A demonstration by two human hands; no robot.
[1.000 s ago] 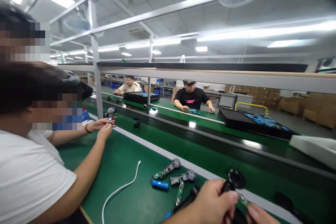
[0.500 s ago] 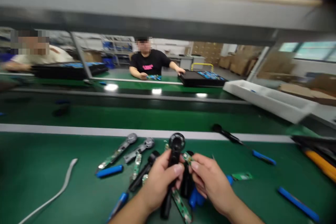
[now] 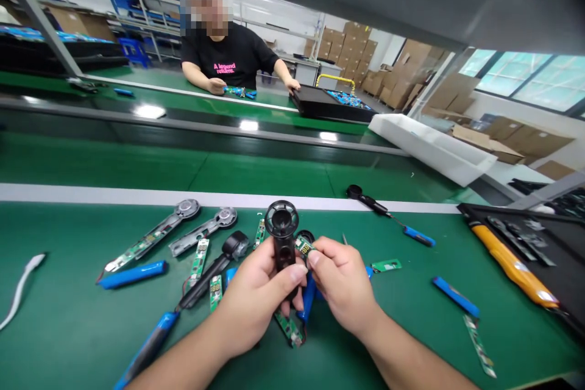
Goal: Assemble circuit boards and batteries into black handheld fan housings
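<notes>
My left hand [image 3: 260,298] curls its fingers around a black fan housing [image 3: 282,237]; my right hand [image 3: 342,283] pinches a green circuit board [image 3: 304,248]. Across the belt, a black tray [image 3: 315,105] holds blue battery packs [image 3: 350,99].

My left hand [image 3: 258,301] holds a fan housing [image 3: 282,237] and my right hand [image 3: 342,286] a small circuit board [image 3: 304,248] over the table [image 3: 68,341]. Left of them lie fan arms [image 3: 155,234] and a battery cell [image 3: 132,274]; to the right sits a tray [image 3: 567,280]. Beyond the table, a co-worker [image 3: 228,61] faces me across the conveyor [image 3: 137,164].

Head camera (facing forward, down) sees left hand [image 3: 258,298], right hand [image 3: 342,286]
</notes>
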